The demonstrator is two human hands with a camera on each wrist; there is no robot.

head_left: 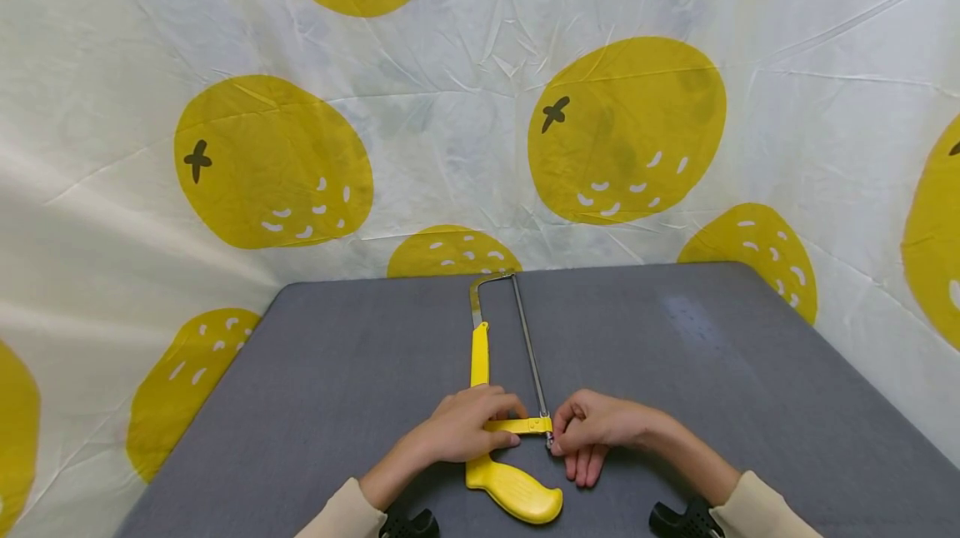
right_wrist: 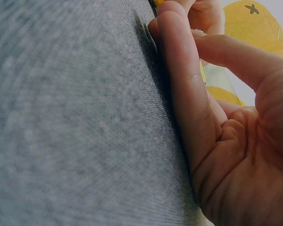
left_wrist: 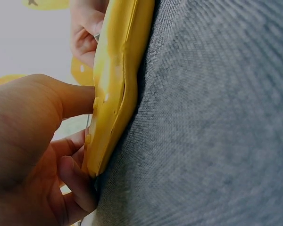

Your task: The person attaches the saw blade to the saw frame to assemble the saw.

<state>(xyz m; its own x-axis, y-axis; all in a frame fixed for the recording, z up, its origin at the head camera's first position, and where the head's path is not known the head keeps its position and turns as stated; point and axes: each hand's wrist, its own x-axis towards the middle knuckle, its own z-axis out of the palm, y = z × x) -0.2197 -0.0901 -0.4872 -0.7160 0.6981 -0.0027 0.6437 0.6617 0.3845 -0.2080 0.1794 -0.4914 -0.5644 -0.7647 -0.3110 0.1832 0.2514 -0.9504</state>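
Observation:
A hacksaw (head_left: 480, 355) with a yellow frame and handle (head_left: 513, 490) lies flat on the grey table (head_left: 675, 355), its thin blade (head_left: 528, 346) running away from me. My left hand (head_left: 465, 425) grips the yellow crosspiece just above the handle, fingers curled over it. In the left wrist view the thumb (left_wrist: 70, 101) presses the side of the yellow handle (left_wrist: 115, 80). My right hand (head_left: 592, 430) pinches the near end of the blade where it meets the frame, its other fingers lying on the table. The right wrist view shows those fingers (right_wrist: 179, 70) flat on the grey surface (right_wrist: 75, 117).
A white cloth with large yellow fruit prints (head_left: 622, 130) hangs behind and around the table. The grey tabletop stretches bare to the left (head_left: 315, 380) and right of the saw. Cream sleeves (head_left: 765, 505) and black wrist mounts sit at the near edge.

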